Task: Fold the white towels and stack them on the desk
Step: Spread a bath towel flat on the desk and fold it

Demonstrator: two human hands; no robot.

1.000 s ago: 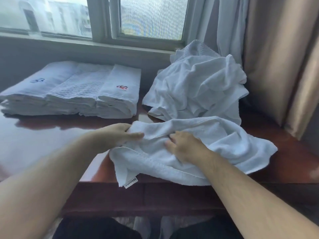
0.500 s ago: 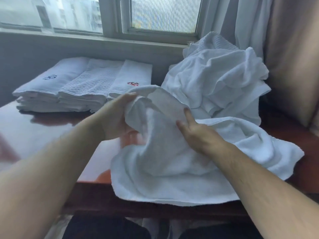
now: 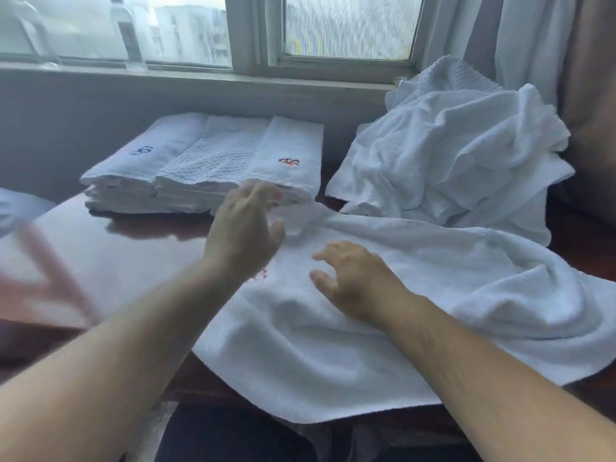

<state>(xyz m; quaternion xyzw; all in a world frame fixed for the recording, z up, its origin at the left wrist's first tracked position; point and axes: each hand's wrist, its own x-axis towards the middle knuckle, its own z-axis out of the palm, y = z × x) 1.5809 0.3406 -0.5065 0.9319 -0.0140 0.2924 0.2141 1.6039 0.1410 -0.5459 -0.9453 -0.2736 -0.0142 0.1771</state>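
On desk (image 3: 126,261), spread towel (image 3: 416,295) lying left-right, hands (image 3: 245,235) above

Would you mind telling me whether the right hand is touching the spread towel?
Touching. The head view shows the right hand with its heel and wrist resting on the spread towel, fingers loosely spread above it.

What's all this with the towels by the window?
A person is folding white towels at a dark wooden desk. One white terry towel lies spread open in front of them, with the left hand at its far corner and the right hand open over its middle. Folded white towels are stacked at the back left; a crumpled pile of white towels waits on the right.
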